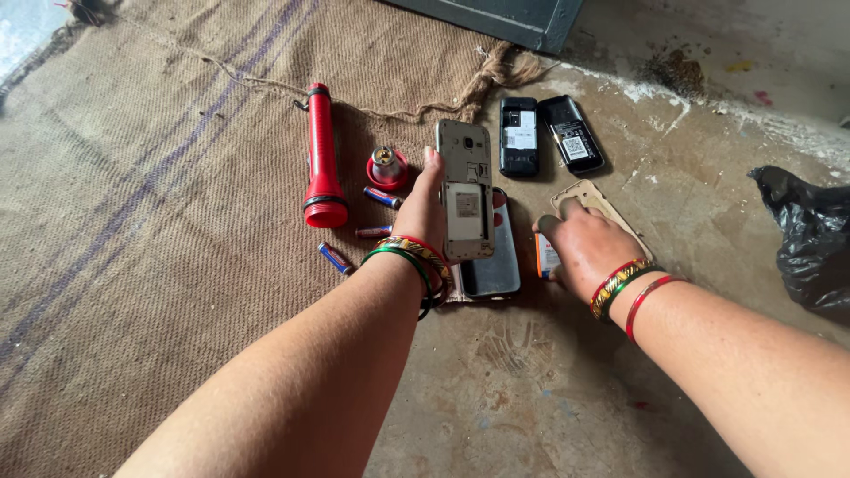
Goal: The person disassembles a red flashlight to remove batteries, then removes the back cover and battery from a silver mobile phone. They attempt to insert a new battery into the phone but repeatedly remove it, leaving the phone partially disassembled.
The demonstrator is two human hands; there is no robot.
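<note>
Left hand [423, 212]: fingers clamped on a smartphone with its back cover off [466, 190], held face down, thumb along its left edge; green, red and patterned bangles [416, 261] on the wrist.
Right hand [586, 250]: palm down on the concrete floor [549, 389], fingers curled onto a beige phone back cover [591, 199]; an orange and white battery [546, 257] sits just under the thumb side; whether the fingers grip it I cannot tell.
Under the open phone: a second smartphone [491, 265] lies flat, dark and glossy, partly on the floor and partly at the edge of the burlap mat [159, 204].
Left of the hands, on the mat: three small blue and red batteries [336, 258], near a red flashlight [322, 159] lying lengthwise.
Beside the flashlight: its red head piece with bulb [387, 166], standing apart.
Farther back: two small black phones with backs open [549, 134], side by side on the floor.
Far right: a black plastic bag [810, 235], well apart.
</note>
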